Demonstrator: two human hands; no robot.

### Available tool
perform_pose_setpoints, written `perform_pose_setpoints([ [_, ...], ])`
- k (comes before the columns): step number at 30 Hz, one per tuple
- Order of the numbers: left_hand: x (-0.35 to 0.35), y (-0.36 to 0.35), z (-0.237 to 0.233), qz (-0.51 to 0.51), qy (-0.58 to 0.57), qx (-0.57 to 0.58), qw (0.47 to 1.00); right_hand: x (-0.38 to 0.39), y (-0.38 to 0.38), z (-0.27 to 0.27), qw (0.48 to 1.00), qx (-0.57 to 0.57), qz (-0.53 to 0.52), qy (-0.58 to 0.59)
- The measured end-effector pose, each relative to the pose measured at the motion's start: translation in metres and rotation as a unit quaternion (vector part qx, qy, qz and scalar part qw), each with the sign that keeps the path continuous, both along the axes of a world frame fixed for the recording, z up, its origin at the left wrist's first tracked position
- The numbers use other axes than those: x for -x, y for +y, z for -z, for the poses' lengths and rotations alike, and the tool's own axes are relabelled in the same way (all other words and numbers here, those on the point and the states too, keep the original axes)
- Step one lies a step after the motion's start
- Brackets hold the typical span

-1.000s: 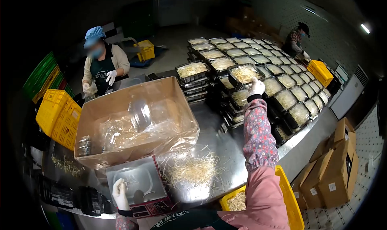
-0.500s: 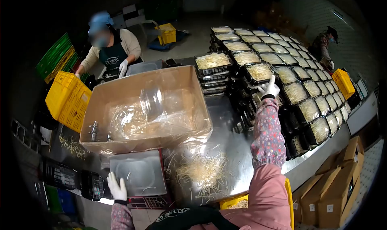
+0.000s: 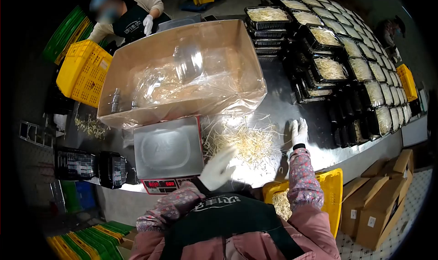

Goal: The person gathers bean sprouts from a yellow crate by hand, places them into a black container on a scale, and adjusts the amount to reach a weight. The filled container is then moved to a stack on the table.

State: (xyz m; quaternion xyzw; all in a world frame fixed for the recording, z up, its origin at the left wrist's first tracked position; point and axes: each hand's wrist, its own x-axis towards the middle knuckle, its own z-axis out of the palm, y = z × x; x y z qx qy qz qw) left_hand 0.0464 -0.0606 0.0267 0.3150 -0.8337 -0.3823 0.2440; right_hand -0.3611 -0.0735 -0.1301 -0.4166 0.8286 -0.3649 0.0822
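- Left hand (image 3: 219, 169) — white-gloved, a little blurred, fingers extended and grasping nothing; between the scale and the near left edge of the sprout pile. Contact with the sprouts: cannot tell.
- Right hand (image 3: 299, 132) — white-gloved, released, fingers spread, holding nothing; just beside the sprout pile, on its right.
- Sprout pile (image 3: 251, 143): loose, pale strands heaped on the metal table (image 3: 273, 93), between the scale and the right hand.
- Scale (image 3: 169, 148): bare square plate left of the pile, red digits lit on its front panel.
- Large carton (image 3: 182, 115): behind scale and pile, clear plastic inside and over its rim.
- Filled trays (image 3: 329, 69): black, holding pale sprouts, stacked in rows at right; a shorter stack beside the carton.
- Black trays (image 3: 75, 165): nested, lying left of the scale.
- Yellow tub (image 3: 331, 194): more sprouts inside, below the right hand.
- Co-worker (image 3: 137, 20): blue cap, white glove, beyond the carton.
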Motion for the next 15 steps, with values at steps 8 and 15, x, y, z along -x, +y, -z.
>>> perform_pose_setpoints([
  [8, -0.250, -0.011, -0.006, -0.531, -0.093, 0.198, 0.819, -0.171, -0.012, -0.028, 0.931, -0.099, -0.344, -0.068],
  [15, -0.455, 0.059, 0.063, -0.591, -0.362, 0.208, 0.690, -0.169, -0.081, -0.021, 0.986, -0.051, -0.156, 0.006],
])
